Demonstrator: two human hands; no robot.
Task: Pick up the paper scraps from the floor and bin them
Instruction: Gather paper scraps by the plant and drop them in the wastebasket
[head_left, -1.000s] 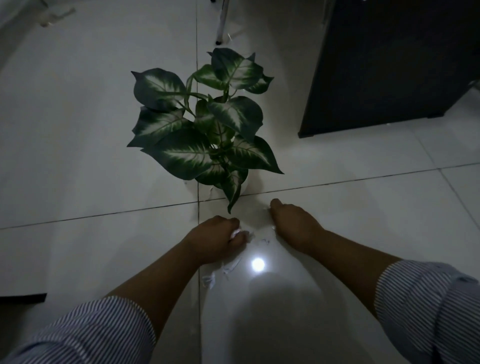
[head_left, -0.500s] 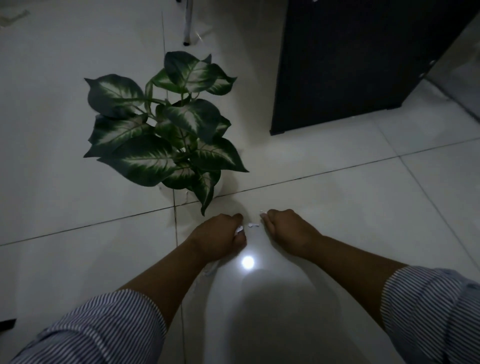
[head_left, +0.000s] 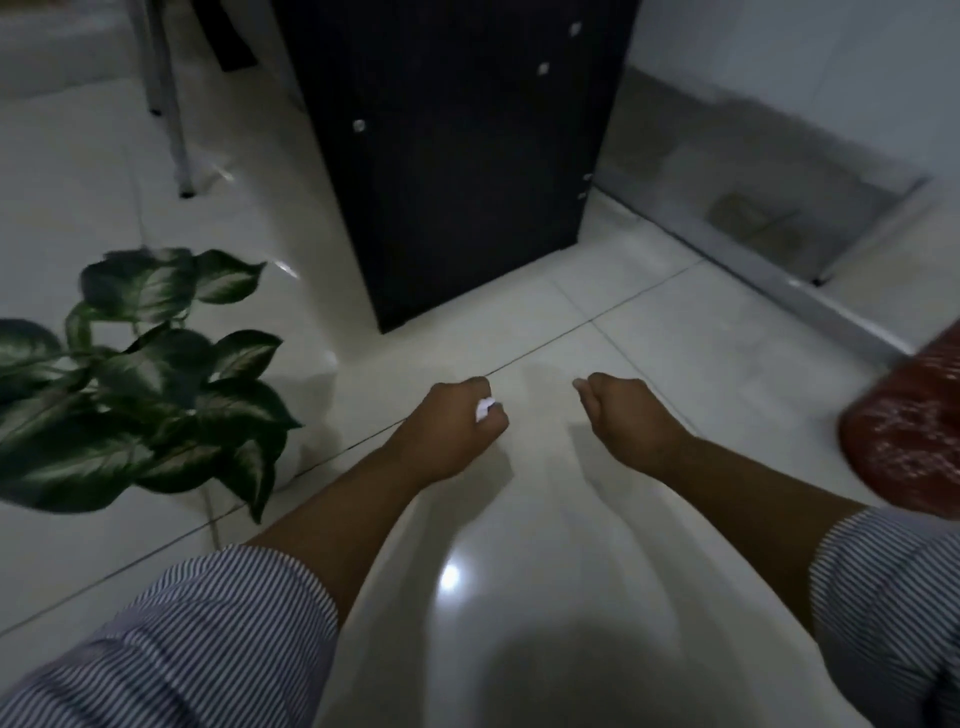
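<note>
My left hand (head_left: 451, 426) is closed in a fist above the pale tiled floor, and white paper scraps (head_left: 485, 409) stick out between its fingers. My right hand (head_left: 621, 415) hangs beside it, about a hand's width to the right, fingers curled shut with the thumb pressed on the forefinger; whether it holds any paper is hidden. Both forearms are bare, with striped sleeves rolled up. No loose scraps show on the tiles and no bin is in view.
A potted plant with green and white leaves (head_left: 140, 384) stands at the left. A dark cabinet (head_left: 457, 156) rises straight ahead, a metal chair leg (head_left: 174, 135) beyond it. A red patterned object (head_left: 914, 426) lies at the right edge near a door threshold (head_left: 810, 296).
Both hands have lifted off the floor and moved apart, the left one keeping its scraps. The view has swung right, so the plant has slid left and the red object has appeared.
</note>
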